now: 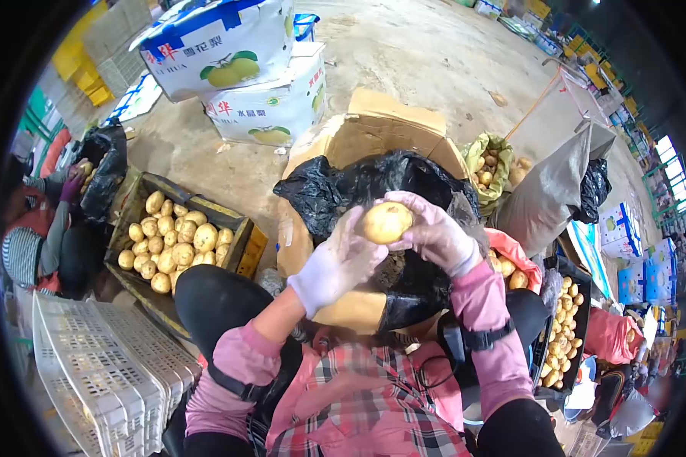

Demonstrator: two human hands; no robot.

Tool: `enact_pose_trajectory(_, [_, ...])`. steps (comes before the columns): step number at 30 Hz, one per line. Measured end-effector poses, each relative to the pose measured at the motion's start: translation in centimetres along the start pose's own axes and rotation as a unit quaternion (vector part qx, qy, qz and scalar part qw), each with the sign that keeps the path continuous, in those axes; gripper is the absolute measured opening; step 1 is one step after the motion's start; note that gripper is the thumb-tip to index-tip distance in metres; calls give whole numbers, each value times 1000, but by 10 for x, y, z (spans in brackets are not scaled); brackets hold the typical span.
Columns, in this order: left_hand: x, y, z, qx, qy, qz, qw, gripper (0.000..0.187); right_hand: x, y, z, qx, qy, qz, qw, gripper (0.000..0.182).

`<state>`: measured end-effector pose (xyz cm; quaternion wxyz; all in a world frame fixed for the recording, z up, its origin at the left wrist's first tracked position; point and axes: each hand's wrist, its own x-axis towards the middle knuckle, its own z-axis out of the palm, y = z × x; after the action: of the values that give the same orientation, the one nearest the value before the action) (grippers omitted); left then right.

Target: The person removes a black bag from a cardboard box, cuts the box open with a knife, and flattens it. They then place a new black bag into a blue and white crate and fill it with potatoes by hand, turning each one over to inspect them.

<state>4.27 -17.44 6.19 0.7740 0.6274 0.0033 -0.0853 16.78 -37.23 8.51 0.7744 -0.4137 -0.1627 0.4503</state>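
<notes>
A pale yellow potato point(387, 222) is held up over the cardboard box point(396, 112), which is lined with a black plastic bag point(411, 170). My right hand point(437, 236), in a light glove, grips the potato from the right with thumb and fingers. Just left of the potato is my gloved left hand point(334, 263), its fingers apart and the fingertips close to the potato's left side. Dark, dirt-like matter shows inside the bag below the hands.
A crate of potatoes point(179, 242) stands at left, above stacked white plastic baskets point(114, 358). Printed cartons point(263, 107) rise behind. Right are a green sack point(489, 164), a red bag of potatoes point(511, 263) and another potato crate point(562, 335). A co-worker point(34, 244) sits far left.
</notes>
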Motion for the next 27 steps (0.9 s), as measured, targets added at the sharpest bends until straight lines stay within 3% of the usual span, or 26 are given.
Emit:
enact_pose_trajectory(1, [1, 8, 10, -104, 2, -11, 995, 66, -5, 4, 9, -40, 3, -33, 999, 70])
enact_pose_trajectory(3, [3, 13, 16, -81, 2, 19, 997, 61, -18, 9, 34, -141, 26, -105, 984, 66])
enact_pose_trajectory(8, [8, 10, 29, -90, 34, 69, 993, 48, -39, 20, 56, -237, 114, -199, 944, 51])
enact_pose_trajectory(11, [14, 12, 25, -105, 9, 38, 994, 54, -46, 21, 56, -293, 171, -218, 915, 43])
enact_pose_trajectory(14, [11, 25, 29, -70, -18, -95, 993, 61, -47, 32, 47, -322, 162, -289, 887, 42])
enact_pose_trajectory(15, [14, 24, 23, -102, -59, -104, 988, 64, -43, 34, 53, -241, 164, -285, 913, 42])
enact_pose_trajectory(18, [13, 20, 29, -199, -65, 36, 977, 62, -40, 31, 76, -181, 213, -293, 914, 44])
enact_pose_trajectory(19, [17, 15, 26, -254, -98, 69, 960, 61, -39, 31, 73, -231, 212, -258, 914, 46])
enact_pose_trajectory(22, [12, 19, 21, -270, -89, 81, 955, 56, -37, 29, 62, -319, 221, -256, 885, 43])
enact_pose_trajectory(23, [8, 20, 19, -251, -82, 76, 961, 56, -36, 31, 57, -270, 206, -272, 900, 38])
enact_pose_trajectory(25, [4, 21, 19, -213, -81, 63, 972, 56, -33, 30, 56, -316, 190, -241, 898, 34])
enact_pose_trajectory(27, [5, 14, 10, -186, 1, 87, 979, 46, -32, 28, 47, -307, 192, -213, 908, 28])
